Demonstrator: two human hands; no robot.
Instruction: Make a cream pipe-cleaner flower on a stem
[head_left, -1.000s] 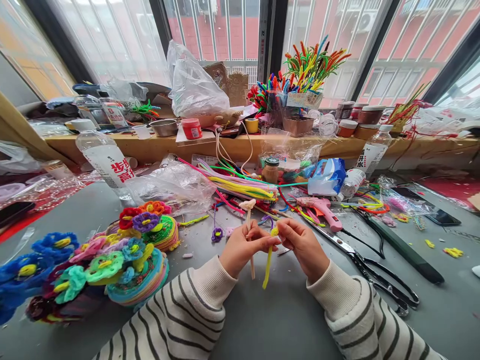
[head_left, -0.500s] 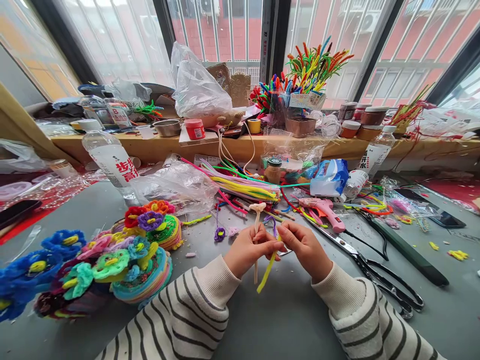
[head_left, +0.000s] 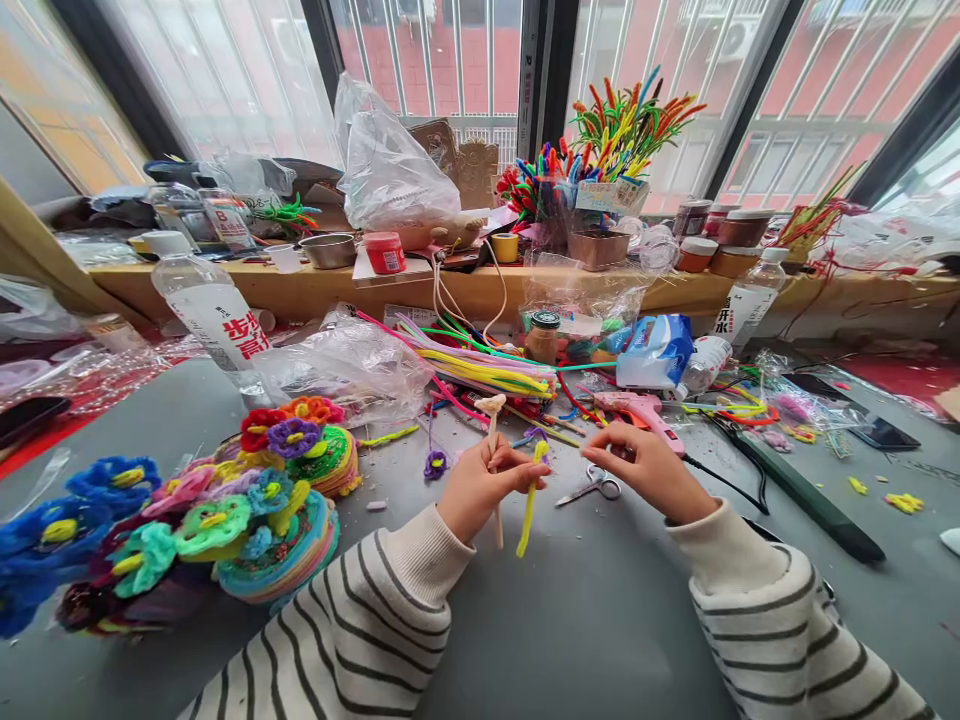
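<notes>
My left hand (head_left: 487, 480) is closed, pinching a bright yellow pipe cleaner (head_left: 527, 515) that hangs down from the fingertips. A cream pipe cleaner (head_left: 493, 420) with a small shaped top stands upright in the same hand. A curled purple piece (head_left: 534, 435) shows just behind the fingertips; whether it is joined to the yellow one I cannot tell. To the right, my right hand (head_left: 645, 465) is apart from these pieces, thumb and forefinger slightly parted with nothing visible between them. Small silver scissors (head_left: 600, 484) lie under its fingertips.
Fuzzy flower decorations (head_left: 217, 520) stand on the left. Behind my hands lie a bundle of pipe cleaners (head_left: 487, 370), a lidded jar (head_left: 543, 338) and a pink glue gun (head_left: 637, 412). Water bottles (head_left: 214, 310) stand on both sides. A dark green bar (head_left: 825, 510) lies at right.
My right hand has let go of the yellow pipe cleaner and moved right, uncovering the small scissors. My left hand has shifted slightly left and up with its pieces.
</notes>
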